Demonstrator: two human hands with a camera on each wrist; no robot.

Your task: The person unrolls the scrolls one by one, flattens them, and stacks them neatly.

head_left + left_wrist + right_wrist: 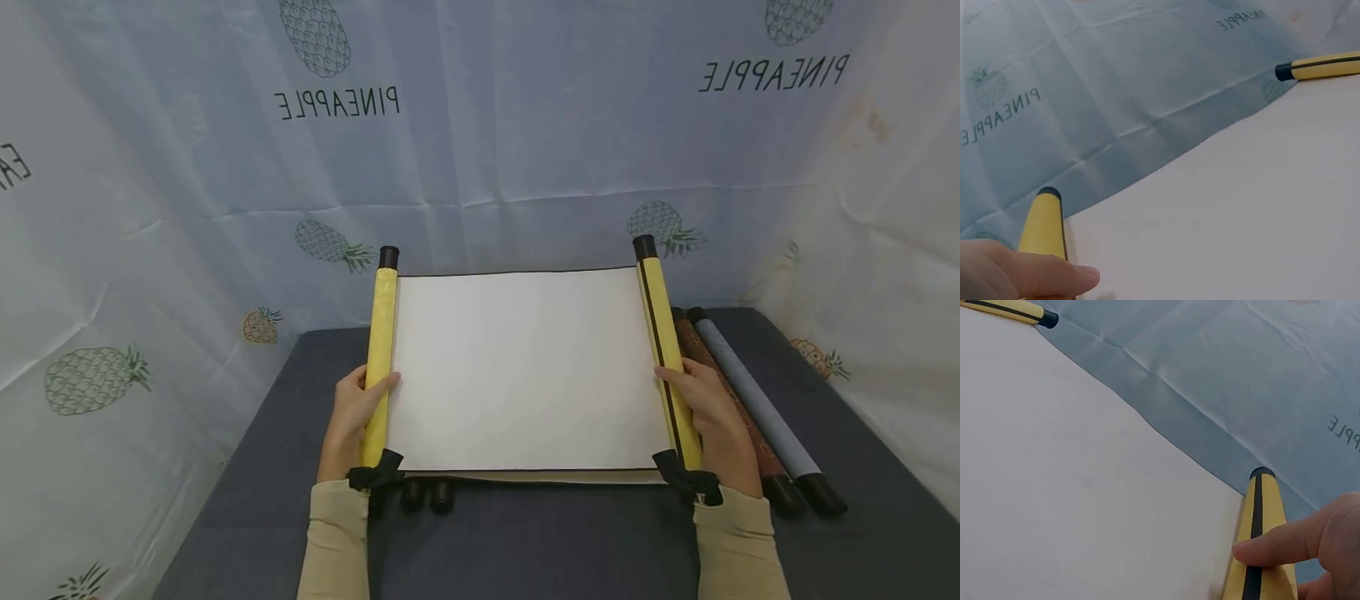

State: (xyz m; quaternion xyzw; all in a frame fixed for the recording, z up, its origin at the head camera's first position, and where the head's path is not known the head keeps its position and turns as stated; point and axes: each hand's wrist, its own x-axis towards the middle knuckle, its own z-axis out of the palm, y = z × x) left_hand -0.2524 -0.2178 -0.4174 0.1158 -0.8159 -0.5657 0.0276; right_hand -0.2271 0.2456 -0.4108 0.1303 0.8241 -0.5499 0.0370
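Scroll (525,371) is spread wide, held up over the table's (525,550) near edge. Your L hand (352,421) and R hand (712,421) have fingers wrapped round its yellow rollers. Unrolling looks approx. done; rolled scrolls (750,408) at right edge untouched.

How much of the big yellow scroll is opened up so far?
A wide stretch of blank white paper already shows between the two yellow rollers. The left hand grips the left roller and the right hand grips the right roller, holding the scroll up off the grey table. Paper is wound on both rollers; how much, I cannot tell. Other rolled scrolls lie unopened beside it.
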